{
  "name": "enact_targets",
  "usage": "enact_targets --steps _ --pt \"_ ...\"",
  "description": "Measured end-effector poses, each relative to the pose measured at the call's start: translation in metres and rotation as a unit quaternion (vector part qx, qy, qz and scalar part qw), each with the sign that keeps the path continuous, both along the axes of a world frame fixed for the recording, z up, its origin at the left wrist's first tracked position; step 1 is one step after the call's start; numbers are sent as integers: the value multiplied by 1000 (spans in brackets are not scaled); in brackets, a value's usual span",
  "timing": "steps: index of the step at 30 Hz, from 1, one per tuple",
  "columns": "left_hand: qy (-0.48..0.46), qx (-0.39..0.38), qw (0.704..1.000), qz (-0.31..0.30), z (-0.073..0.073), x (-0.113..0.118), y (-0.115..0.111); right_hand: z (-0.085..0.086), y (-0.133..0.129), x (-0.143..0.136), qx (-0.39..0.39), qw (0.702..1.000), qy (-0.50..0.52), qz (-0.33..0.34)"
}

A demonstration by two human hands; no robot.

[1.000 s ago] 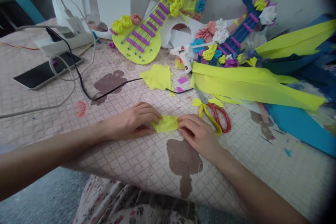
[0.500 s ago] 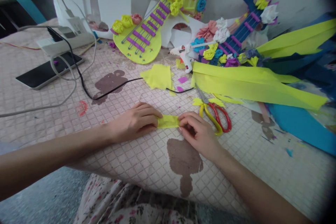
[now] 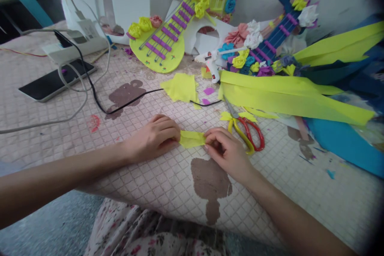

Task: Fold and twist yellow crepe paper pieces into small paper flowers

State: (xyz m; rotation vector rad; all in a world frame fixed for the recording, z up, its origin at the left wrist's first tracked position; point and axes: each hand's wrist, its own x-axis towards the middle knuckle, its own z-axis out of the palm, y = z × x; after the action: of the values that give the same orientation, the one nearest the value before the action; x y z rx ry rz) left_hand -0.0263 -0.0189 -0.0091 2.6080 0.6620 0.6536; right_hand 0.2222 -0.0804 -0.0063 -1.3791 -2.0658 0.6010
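Note:
Between my hands, close above or on the table, lies a small folded strip of yellow crepe paper (image 3: pixel 192 139). My left hand (image 3: pixel 158 135) has its fingers closed on the strip's left end; the fingertips hide that end. On the right end, the thumb and fingers of my right hand (image 3: pixel 225 147) are pinched together. Just beyond my right hand rest scissors (image 3: pixel 246 130) with one yellow and one red handle, their blades pointing away. Farther back is a stack of yellow paper pieces (image 3: pixel 180 87).
A white glue gun (image 3: pixel 211 64) stands at the back, its black cord running across the table. Paper-flowered guitar models, one yellow (image 3: pixel 162 48) and one blue (image 3: pixel 271 46), lean behind. Long yellow strips (image 3: pixel 288 94) spread right. A phone (image 3: pixel 54 82) and power strip (image 3: pixel 76 46) lie left.
My left fingers have drawn back slightly along the strip, so a little more of its left part shows. My right hand has hardly moved.

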Motion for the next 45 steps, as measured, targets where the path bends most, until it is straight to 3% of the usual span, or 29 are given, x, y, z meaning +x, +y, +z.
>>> enact_targets --steps 15,45 --pt "-29 -83 992 85 2 8 -6 3 -1 -7 -29 999 -17 -41" --pt "-15 -64 993 98 5 13 -8 -1 0 -12 -6 997 -48 -66"
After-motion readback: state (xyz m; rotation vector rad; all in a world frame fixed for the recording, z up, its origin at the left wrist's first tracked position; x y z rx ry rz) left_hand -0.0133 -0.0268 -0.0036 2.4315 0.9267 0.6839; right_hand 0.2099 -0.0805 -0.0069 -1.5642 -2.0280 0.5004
